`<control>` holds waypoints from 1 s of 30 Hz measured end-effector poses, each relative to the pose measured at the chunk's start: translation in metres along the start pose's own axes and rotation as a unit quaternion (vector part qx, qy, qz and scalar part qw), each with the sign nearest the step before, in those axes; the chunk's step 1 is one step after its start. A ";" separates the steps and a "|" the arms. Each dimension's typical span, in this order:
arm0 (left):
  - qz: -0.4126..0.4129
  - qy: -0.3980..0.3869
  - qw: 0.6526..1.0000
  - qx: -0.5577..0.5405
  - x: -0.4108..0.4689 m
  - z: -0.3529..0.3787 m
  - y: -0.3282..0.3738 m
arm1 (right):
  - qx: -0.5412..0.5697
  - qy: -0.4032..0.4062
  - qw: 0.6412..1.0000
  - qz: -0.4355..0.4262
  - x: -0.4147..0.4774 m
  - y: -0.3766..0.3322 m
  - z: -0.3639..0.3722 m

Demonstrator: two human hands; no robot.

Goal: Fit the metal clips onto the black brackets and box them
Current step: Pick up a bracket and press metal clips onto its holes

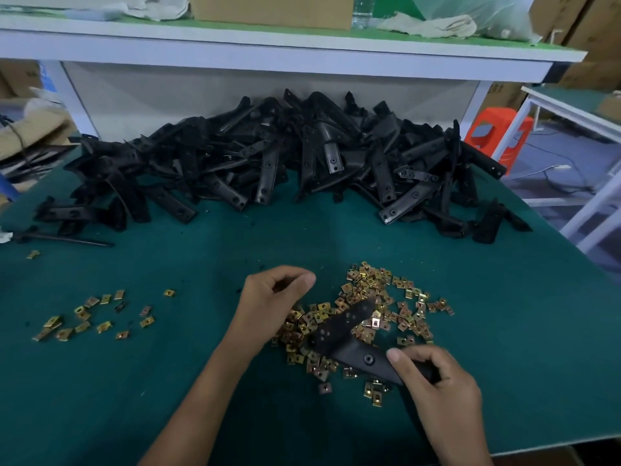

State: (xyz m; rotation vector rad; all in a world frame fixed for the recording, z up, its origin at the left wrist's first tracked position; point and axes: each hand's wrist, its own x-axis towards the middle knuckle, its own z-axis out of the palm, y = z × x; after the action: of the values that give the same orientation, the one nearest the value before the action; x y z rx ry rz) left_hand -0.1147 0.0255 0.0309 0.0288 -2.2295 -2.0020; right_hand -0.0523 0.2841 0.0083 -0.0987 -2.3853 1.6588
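My right hand (pixel 437 385) grips one end of a black bracket (pixel 349 334), which lies slanted over a heap of gold metal clips (pixel 379 297) on the green table (pixel 201 381). Just left of that heap hovers my left hand (pixel 268 304), fingers curled toward the thumb; whether it pinches a clip is hidden. A big pile of black brackets (pixel 268 163) fills the back of the table. A smaller scatter of clips (pixel 94 317) lies at the left.
A white shelf (pixel 268 52) overhangs the bracket pile, carrying a cardboard box (pixel 268 11), rags and a bottle. A thin black rod (pixel 67 238) lies at the far left. An orange stool (pixel 497 132) and a white frame stand off the table's right edge.
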 end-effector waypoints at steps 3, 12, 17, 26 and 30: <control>-0.037 -0.046 0.993 -0.099 0.000 -0.003 0.005 | 0.012 -0.001 1.000 0.024 0.002 0.003 -0.002; -0.074 -0.121 0.975 -0.170 -0.007 0.000 0.015 | 0.037 0.013 0.998 0.053 0.002 0.007 -0.003; -0.082 -0.158 0.969 -0.171 -0.008 0.005 0.016 | 0.030 0.009 0.998 0.054 0.001 0.004 -0.002; -0.087 -0.155 0.979 -0.105 -0.008 0.005 0.016 | 0.020 0.007 0.998 0.060 0.000 0.002 -0.002; -0.076 -0.162 0.980 -0.092 -0.008 0.005 0.015 | 0.016 0.017 0.997 0.070 -0.001 0.003 -0.001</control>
State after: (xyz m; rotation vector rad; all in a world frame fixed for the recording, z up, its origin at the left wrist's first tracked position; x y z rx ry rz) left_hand -0.1063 0.0334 0.0449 -0.1636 -2.2720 -2.4427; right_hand -0.0518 0.2861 0.0057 -0.2919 -2.3740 1.7409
